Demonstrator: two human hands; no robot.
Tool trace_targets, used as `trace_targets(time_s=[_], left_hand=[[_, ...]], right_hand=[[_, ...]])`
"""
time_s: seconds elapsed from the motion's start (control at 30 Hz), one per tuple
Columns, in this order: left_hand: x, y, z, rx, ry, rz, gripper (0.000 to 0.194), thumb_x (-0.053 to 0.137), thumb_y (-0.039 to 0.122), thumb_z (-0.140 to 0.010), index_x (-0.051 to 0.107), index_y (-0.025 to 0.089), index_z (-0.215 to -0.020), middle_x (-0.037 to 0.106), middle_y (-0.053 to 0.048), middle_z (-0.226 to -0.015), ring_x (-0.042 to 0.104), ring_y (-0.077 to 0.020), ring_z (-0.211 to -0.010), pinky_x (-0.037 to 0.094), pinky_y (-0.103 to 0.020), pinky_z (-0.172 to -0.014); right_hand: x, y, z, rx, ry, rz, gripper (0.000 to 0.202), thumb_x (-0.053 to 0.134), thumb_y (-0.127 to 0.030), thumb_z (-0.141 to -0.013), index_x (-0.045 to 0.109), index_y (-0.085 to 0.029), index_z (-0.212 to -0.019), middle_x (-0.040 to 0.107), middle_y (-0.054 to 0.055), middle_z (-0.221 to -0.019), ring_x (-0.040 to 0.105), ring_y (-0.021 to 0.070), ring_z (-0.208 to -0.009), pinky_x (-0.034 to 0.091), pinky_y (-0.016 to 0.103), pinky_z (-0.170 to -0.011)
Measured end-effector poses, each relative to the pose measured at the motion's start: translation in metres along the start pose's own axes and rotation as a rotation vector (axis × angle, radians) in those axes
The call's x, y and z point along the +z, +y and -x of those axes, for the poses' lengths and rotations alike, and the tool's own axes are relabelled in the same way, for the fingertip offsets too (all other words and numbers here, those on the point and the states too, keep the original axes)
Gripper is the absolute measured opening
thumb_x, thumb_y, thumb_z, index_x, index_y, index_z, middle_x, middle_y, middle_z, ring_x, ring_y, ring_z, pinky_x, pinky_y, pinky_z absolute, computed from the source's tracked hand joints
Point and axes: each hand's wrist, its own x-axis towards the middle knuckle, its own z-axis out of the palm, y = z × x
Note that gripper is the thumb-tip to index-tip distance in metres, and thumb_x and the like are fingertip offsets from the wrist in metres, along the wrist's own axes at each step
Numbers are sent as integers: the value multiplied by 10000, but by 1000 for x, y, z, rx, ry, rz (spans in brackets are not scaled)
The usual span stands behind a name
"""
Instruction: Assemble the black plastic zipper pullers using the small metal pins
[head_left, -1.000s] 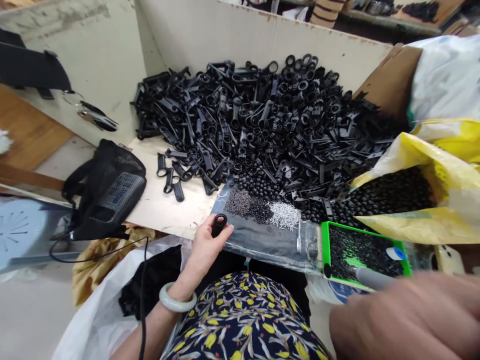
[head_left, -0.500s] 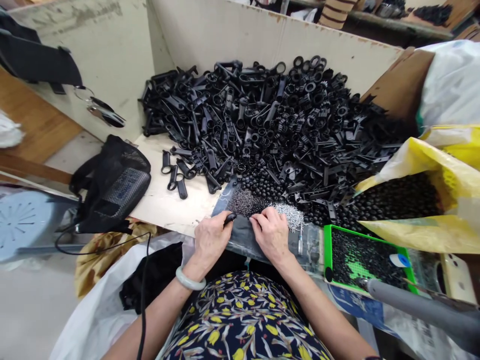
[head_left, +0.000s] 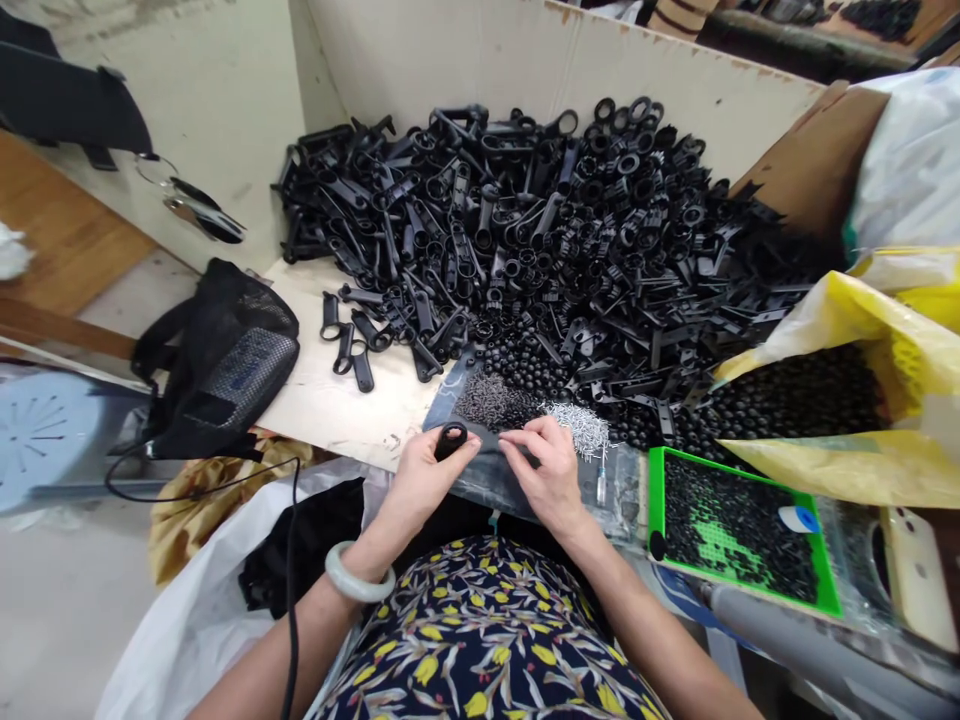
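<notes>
My left hand (head_left: pixel 424 482) grips a black plastic part with a ring end (head_left: pixel 452 440), the ring showing above the fingers. Just to its right, my right hand (head_left: pixel 551 475) has thumb and forefinger pinched together; anything between them is too small to make out. Both hands are over a dark work mat (head_left: pixel 487 480). Beyond them lie a heap of tiny brownish-grey pieces (head_left: pixel 484 398), a pile of silver pins (head_left: pixel 585 430) and black balls (head_left: pixel 517 362). A small tool with a clear handle (head_left: pixel 601 487) lies right of my right hand.
A large heap of black plastic parts (head_left: pixel 465 220) fills the back. To the right are a green tray (head_left: pixel 657 500) of small black pieces, a yellow bag (head_left: pixel 817 460) holding black balls, and a phone (head_left: pixel 926 575). A black mesh bag (head_left: pixel 240 365) lies left.
My left hand has turned, so the part's ring now shows, and its thumb extends toward my right hand. The right fingertips remain pinched. The view has shifted slightly.
</notes>
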Motion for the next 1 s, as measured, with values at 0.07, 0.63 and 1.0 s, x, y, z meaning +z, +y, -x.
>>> trace_targets(time_s=[0.07, 0.63, 1.0], left_hand=[[3, 6, 8, -133, -85, 276, 333, 806, 466, -771, 721, 160, -871, 529, 46, -632, 372, -73, -484, 285, -208, -476], [16, 12, 28, -248, -171, 515, 422, 866, 495, -714, 671, 142, -839, 351, 107, -547, 221, -26, -439, 146, -193, -415], [25, 6, 33, -332, -175, 705, 328, 885, 364, -690, 666, 141, -786, 397, 110, -517, 254, -12, -414, 154, -181, -408]], right_hand=[[-8, -8, 0, 54, 21, -137, 109, 665, -285, -989, 765, -251, -1011, 632, 37, -909, 627, 195, -878, 476, 381, -809], [-19, -17, 5, -151, 15, -320, 280, 693, -128, -936, 775, -312, -1131, 641, 7, -868, 651, 157, -789, 615, 459, -984], [-23, -18, 19, -72, -17, -361, 288, 712, -118, -909, 778, -281, -1137, 659, 29, -899, 690, 174, -866, 640, 355, -805]])
